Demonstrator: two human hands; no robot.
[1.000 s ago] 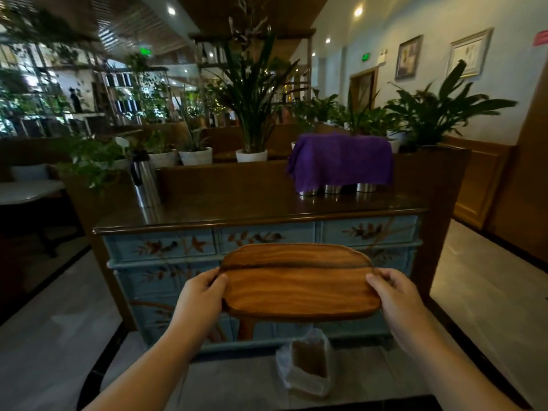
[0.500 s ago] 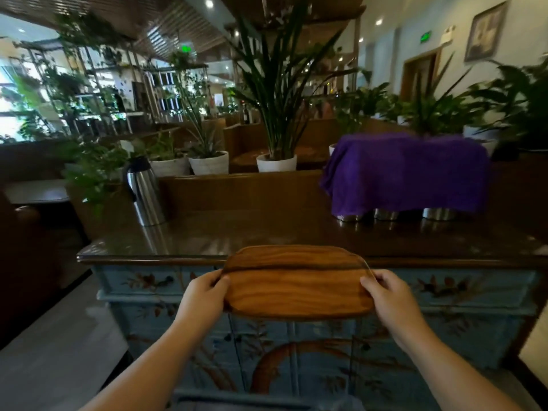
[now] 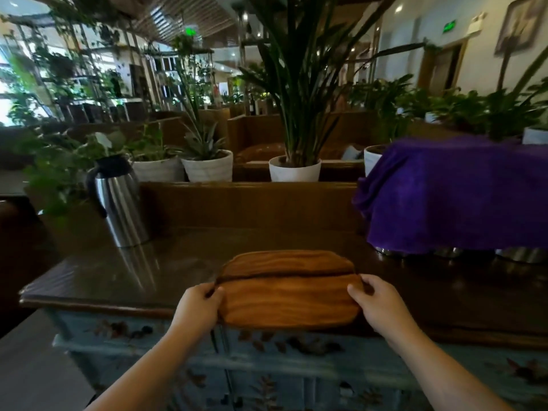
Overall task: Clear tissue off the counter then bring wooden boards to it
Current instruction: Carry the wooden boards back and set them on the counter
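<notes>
Wooden boards [image 3: 289,290]: a stack of rounded, oblong boards held level over the near edge of the tabletop; a dark seam separates the upper board from the one below; whether the underside touches the surface cannot be told
Left hand [image 3: 198,304]: grasps the left end of the boards, fingers curled over the top edge, thumb side toward the camera
Right hand [image 3: 379,302]: grasps the right end of the boards, fingers wrapped over the rim
Tabletop [image 3: 166,262]: dark, glossy wood with reflections, sitting on a blue cabinet [image 3: 284,372] painted with leaf patterns
Steel jug [image 3: 118,200]: upright at the left rear of the tabletop, black lid and handle, well apart from the boards
Purple cloth [image 3: 450,194]: draped over a row of metal containers [image 3: 519,254] at the right rear of the tabletop; only their shiny bases show beneath the hem
Potted plants [image 3: 295,169]: white pots lined up on a ledge behind the tabletop's wooden back panel, tall leaves rising above
Background: blurred dining room with shelves, greenery and ceiling lights
</notes>
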